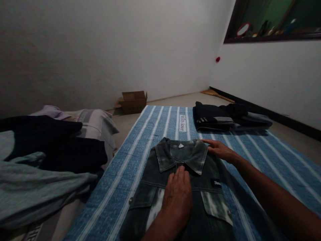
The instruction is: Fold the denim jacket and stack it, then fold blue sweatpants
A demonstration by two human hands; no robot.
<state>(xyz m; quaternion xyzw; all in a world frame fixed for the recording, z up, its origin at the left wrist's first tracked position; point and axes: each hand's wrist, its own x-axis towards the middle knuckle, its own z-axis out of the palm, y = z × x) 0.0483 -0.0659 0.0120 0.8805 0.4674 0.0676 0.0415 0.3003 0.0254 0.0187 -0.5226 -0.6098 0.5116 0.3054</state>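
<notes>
A dark grey-green collared jacket [185, 180] with pale washed patches and flapped chest pockets lies face up on the striped blue bedcover [130, 157], its collar pointing away from me. My left hand [178, 190] rests flat on the front just below the collar, its fingers stretched out and close together. At the collar's right corner and shoulder, my right hand [222, 150] touches the cloth with fingers extended; their undersides are hidden. The jacket's right-side sleeve spreads out under my right forearm. Its lower part runs out of view.
Folded dark clothes [213, 117] are stacked at the bedcover's far right. On the left, loose dark and grey garments [45, 187] lie heaped on a covered surface. An open cardboard box [134, 102] stands on the floor by the back wall. A window [273, 20] is at upper right.
</notes>
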